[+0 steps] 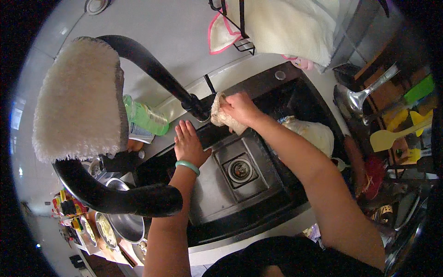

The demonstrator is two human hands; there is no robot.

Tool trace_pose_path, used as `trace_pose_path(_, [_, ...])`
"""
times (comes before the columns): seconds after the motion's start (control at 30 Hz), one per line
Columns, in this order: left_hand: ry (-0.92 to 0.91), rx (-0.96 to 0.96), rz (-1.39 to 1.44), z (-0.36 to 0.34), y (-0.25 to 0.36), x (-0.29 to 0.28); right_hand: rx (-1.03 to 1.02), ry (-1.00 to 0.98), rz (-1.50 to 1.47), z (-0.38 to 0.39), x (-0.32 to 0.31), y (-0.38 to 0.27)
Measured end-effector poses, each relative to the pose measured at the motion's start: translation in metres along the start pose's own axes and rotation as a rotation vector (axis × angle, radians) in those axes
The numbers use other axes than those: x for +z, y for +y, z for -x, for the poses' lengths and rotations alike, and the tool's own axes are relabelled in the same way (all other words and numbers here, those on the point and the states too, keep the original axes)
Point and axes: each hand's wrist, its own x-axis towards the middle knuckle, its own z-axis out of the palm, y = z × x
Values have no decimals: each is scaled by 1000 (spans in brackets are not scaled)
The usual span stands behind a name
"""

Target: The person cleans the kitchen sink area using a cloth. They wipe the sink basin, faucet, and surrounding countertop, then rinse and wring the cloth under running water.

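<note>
My right hand point(242, 108) grips a bunched beige cloth point(218, 113) on the sink's back ledge, just right of the base of the black faucet point(154, 69). Fingers outstretched, my left hand point(189, 147) rests palm down at the back left edge of the black sink point(210, 198); a pale green bangle point(188, 167) circles that wrist. Below and between the hands, the basin has a square recess around a metal drain strainer point(240, 171). A fluffy white cover point(83, 99) wraps the faucet's tall arch, which looms large at the left.
A green plastic bottle point(146, 116) stands behind the left hand. Metal bowls point(124, 221) and plates of food crowd the left counter. A whitish bundle point(314, 135) lies in the sink's right side. At the right hang a ladle point(357, 99) and a yellow spatula point(383, 140).
</note>
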Motion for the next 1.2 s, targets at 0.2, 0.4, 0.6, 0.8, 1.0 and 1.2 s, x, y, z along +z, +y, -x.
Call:
trace_pose_path(0.2, [7,6,-7,0,0,3,422,157,-1315,24,44,-8])
trace_pose_path(0.4, [-16,20,-20,-2,-2,3,616,302,-1891,23,82,3])
trace_pose_path(0.6, [1,26,9,-5,-4,10,474,444,-852,15,123,-22])
trace_pose_path(0.8, [49,46,33,-5,-11,23,263,510,-410,43,116,-54])
trace_pose_path(1.0, [97,68,34,-9,-12,28,-219,671,-389,39,65,-83])
trace_pose_path(1.2, [-49,42,12,-2,-7,5,-7,255,-411,-29,41,-105])
